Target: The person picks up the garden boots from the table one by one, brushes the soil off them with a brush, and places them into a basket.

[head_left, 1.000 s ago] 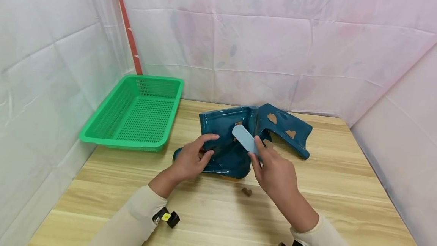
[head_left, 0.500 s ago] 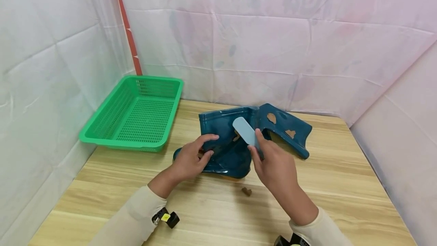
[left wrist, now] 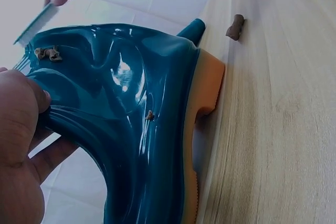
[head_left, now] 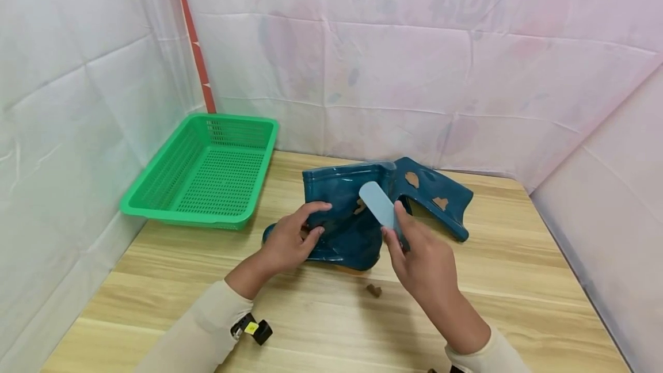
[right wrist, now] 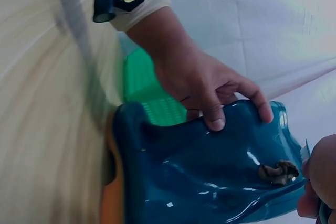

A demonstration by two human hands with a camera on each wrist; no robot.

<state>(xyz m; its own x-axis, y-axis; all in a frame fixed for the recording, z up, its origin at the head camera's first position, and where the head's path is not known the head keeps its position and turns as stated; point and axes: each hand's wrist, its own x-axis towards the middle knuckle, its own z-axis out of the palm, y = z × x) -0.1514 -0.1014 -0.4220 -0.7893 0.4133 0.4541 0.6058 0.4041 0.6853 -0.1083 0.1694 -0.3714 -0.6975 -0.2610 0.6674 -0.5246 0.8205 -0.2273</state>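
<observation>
My left hand point(head_left: 287, 240) grips the shaft edge of a teal rubber boot point(head_left: 336, 189), with thumb and fingers on either side of the rim. Its orange sole point(left wrist: 206, 85) faces the wooden table. In the right wrist view, a brown clump point(right wrist: 279, 172) sticks to the shaft; a smaller brown bit point(left wrist: 149, 115) shows in the left wrist view. My right hand point(head_left: 425, 263) holds a light blue scrub brush point(head_left: 377, 203) by its handle, its head overlapping the shaft beside the clump. White bristles point(left wrist: 35, 24) show in the left wrist view.
Behind and right lies a second teal boot point(head_left: 453, 197) with brown patches. A loose brown lump point(head_left: 374, 290) rests on the wooden table point(head_left: 321, 321) in front. The green perforated basket point(head_left: 252, 212) stands at the left, and white cloth walls point(head_left: 362, 73) enclose the table.
The brush in my right hand went slightly up, then back down and to the right over the boot's shaft. My left hand keeps its grip on the boot.
</observation>
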